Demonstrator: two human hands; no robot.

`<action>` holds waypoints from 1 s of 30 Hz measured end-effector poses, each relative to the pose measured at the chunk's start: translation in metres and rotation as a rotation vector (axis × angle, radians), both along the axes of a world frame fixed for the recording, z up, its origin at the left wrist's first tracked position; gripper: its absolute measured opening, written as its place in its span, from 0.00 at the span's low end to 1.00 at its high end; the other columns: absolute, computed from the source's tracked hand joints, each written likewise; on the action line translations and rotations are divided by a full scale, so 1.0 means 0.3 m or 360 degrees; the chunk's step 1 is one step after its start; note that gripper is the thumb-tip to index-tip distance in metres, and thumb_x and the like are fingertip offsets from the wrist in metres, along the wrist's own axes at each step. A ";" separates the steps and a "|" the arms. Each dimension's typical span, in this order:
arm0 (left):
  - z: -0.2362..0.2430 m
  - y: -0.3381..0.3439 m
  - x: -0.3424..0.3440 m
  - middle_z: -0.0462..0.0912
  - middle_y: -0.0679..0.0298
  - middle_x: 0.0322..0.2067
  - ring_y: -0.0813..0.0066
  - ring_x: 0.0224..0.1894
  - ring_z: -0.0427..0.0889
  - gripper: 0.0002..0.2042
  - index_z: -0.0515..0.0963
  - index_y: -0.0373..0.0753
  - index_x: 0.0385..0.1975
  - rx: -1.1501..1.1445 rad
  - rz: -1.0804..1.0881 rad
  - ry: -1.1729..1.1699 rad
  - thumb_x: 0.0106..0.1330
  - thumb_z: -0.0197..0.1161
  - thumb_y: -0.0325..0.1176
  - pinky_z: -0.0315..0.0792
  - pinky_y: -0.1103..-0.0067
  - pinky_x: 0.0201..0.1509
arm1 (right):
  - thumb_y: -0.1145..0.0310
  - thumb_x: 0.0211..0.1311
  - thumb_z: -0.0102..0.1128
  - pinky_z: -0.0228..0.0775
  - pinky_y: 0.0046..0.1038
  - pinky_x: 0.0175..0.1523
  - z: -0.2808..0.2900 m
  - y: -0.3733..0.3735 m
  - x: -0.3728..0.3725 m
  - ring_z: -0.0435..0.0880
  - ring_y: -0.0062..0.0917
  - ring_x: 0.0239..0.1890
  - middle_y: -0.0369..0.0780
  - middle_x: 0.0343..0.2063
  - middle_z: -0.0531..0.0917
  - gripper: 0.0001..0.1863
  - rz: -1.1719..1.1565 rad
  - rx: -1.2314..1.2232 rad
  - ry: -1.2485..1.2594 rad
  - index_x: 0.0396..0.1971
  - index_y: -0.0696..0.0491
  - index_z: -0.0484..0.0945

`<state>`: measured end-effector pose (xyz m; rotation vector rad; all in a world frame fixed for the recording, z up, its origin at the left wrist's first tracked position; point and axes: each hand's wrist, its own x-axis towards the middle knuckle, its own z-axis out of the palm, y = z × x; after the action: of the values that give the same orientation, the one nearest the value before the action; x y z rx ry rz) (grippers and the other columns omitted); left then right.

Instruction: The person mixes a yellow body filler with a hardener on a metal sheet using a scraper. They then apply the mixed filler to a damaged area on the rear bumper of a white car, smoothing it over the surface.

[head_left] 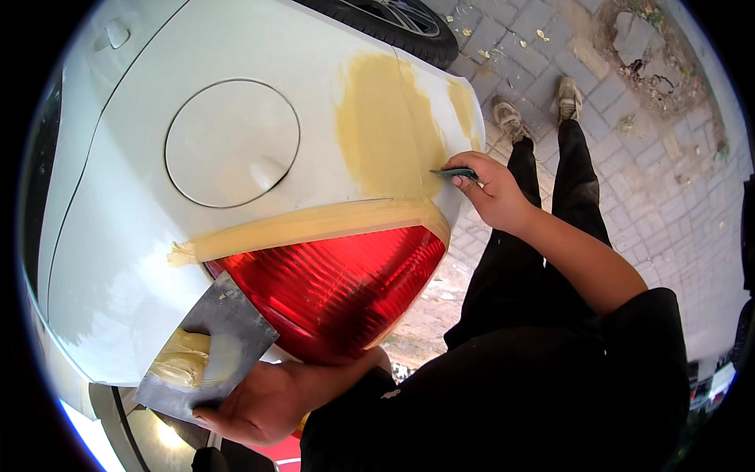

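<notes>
My left hand point(271, 397) grips the lower edge of a grey metal plate point(240, 318), which bears a thick lump of pale yellow body filler point(182, 358). Between the thumb and fingers of my right hand point(499, 193) is a thin dark green spreader point(456, 172). Its edge is at a smoothed tan filler patch point(381, 126) on the white car body point(322, 47). Yellowish masking tape point(295, 228) runs along the border of the red tail light point(338, 287). The plate overlaps that light's left corner.
A round fuel flap point(232, 145) sits left of the patch, and a car wheel point(431, 43) is beyond it. Right of the car lies grey paving point(637, 173) with my shoes point(511, 118) on it. Broken rubble point(637, 43) is at the far right.
</notes>
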<state>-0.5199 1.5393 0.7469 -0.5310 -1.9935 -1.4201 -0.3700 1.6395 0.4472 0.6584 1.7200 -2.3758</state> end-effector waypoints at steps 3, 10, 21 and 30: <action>-0.008 0.021 0.026 0.72 0.39 0.52 0.49 0.60 0.70 0.14 0.73 0.21 0.45 -0.0037 0.0040 0.0020 0.66 0.52 0.26 0.62 0.59 0.66 | 0.70 0.67 0.57 0.71 0.31 0.47 -0.022 0.086 0.028 0.81 0.34 0.41 0.45 0.37 0.82 0.09 0.0143 -0.0037 0.0059 0.43 0.57 0.78; -0.031 0.003 0.042 0.75 0.42 0.50 0.55 0.55 0.75 0.22 0.69 0.22 0.54 -0.0013 0.0139 -0.0160 0.68 0.56 0.35 0.66 0.63 0.62 | 0.74 0.66 0.56 0.70 0.29 0.54 0.193 0.292 -0.219 0.81 0.33 0.46 0.45 0.42 0.82 0.10 -0.0289 0.0337 0.0345 0.45 0.61 0.77; 0.040 0.046 0.090 0.75 0.47 0.52 0.57 0.55 0.76 0.23 0.66 0.24 0.56 0.0047 0.0066 -0.0765 0.70 0.55 0.36 0.68 0.63 0.62 | 0.76 0.51 0.64 0.82 0.30 0.40 0.722 0.215 -0.408 0.82 0.32 0.38 0.43 0.36 0.81 0.12 -0.0461 0.0926 0.1731 0.38 0.60 0.80; 0.025 0.073 0.099 0.76 0.47 0.52 0.56 0.53 0.78 0.23 0.65 0.27 0.58 0.0036 0.0132 -0.0778 0.67 0.53 0.35 0.71 0.63 0.60 | 0.75 0.53 0.63 0.82 0.30 0.41 0.699 0.190 -0.421 0.82 0.32 0.38 0.43 0.36 0.82 0.10 -0.0524 0.1044 0.1719 0.36 0.59 0.81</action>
<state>-0.4902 1.5611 0.7543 -0.0876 -2.3357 -1.6318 -0.4965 1.6964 0.6569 -0.5062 3.0699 -2.5295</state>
